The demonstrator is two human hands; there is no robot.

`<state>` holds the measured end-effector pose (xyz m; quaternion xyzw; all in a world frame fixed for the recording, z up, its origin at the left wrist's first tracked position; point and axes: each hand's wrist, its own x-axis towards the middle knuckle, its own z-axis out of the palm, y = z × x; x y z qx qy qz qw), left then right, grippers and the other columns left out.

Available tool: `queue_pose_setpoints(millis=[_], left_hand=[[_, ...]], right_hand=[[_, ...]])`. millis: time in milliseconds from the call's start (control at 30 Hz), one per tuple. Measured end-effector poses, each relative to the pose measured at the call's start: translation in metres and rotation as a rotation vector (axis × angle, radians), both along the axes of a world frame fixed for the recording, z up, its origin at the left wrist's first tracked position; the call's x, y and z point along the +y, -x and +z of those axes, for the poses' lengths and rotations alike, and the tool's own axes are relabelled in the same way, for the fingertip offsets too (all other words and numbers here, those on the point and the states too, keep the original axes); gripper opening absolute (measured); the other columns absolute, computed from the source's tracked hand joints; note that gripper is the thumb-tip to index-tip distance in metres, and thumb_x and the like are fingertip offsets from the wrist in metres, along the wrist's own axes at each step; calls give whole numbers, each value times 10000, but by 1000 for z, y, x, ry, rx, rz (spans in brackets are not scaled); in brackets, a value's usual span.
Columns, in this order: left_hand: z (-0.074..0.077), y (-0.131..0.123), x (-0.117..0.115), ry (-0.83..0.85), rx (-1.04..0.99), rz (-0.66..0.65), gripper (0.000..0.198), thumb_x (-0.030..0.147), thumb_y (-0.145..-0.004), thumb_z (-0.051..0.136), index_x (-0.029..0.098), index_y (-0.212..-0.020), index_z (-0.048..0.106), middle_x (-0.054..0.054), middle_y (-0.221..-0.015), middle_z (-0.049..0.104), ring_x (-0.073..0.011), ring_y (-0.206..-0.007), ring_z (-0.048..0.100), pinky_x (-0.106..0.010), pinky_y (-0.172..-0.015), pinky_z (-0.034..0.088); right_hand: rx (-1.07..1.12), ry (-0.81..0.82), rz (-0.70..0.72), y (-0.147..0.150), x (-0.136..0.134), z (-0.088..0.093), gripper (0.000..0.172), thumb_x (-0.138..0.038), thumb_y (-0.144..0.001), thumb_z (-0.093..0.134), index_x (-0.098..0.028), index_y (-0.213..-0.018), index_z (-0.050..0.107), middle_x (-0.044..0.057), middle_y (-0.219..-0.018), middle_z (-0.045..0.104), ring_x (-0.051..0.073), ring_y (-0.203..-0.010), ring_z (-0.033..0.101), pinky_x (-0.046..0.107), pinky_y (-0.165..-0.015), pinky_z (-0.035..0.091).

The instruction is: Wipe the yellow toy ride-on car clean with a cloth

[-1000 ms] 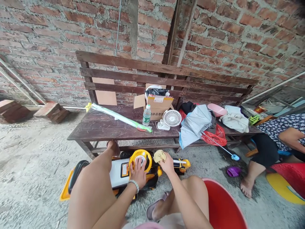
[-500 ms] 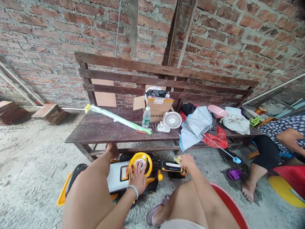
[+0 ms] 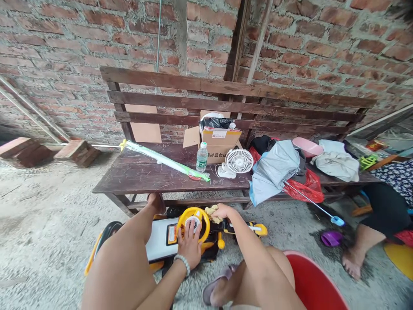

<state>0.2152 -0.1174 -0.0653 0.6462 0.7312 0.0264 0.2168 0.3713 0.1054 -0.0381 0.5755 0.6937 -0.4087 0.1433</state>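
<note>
A red round plastic tub [image 3: 318,280] stands below and right of the right hand [image 3: 223,211]; contents not discernible. Left hand [image 3: 189,249]: fingers spread over the yellow ring-shaped plastic steering wheel [image 3: 207,228] of a white, yellow and black toy vehicle [image 3: 158,239]. Right hand: gripping a crumpled pale-yellow cloth [image 3: 211,211] near that wheel. Beyond both hands, on a dark slatted wooden bench [image 3: 129,178], an open brown cardboard box [image 3: 223,140] holds black plastic [image 3: 217,123].

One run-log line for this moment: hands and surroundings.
Left hand: on ride-on toy's yellow steering wheel | right hand: holding yellowish cloth beside wheel | behind: wooden bench, water bottle, white fan
</note>
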Motion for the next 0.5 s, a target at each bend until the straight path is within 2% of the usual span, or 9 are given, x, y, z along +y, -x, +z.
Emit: queue_pose_setpoints(millis=[67,233,300,400,500], left_hand=[[0,-1,0,-1,8,3,722,298,-1014,453,283,-1722,313,-78,-1836,109,-355,-1702,69,-688,-1331,32],[-1,-3,-1,-12,-17,9,727,298,-1016,465,288,-1725,306,-77,-1837,127,-340,-1705,65,-671,-1337,41],[-1,-4,0,-15,-2,14,730,290,-1012,468,284,-1724,307,-83,-1836,127,-352,-1703,69,-682,-1332,41],[0,-5,1,-10,33,16,730,279,-1005,473,268,-1719,321,-97,-1834,131,-371,-1699,84,-695,-1326,42],[3,-4,2,0,65,13,734,270,-1002,476,256,-1719,320,-109,-1830,143,-373,-1697,100,-691,-1326,67]], right_hand=[[-73,-15,-25,-22,4,5,230,-228,-620,864,-183,-823,765,33,-808,791,210,-759,728,262,-668,513],[-275,-99,-95,-113,9,22,184,-108,-604,800,-147,-776,749,137,-827,779,298,-885,751,315,-727,500],[-312,-109,-124,-140,8,26,159,-90,-609,781,-137,-757,749,158,-805,770,316,-891,754,325,-724,495],[-286,-103,-166,-146,2,25,124,-115,-649,764,-126,-772,762,158,-806,776,305,-862,752,317,-704,496],[-184,-99,-210,-110,-4,17,202,-185,-679,789,-132,-875,787,129,-856,797,278,-845,749,301,-697,506]])
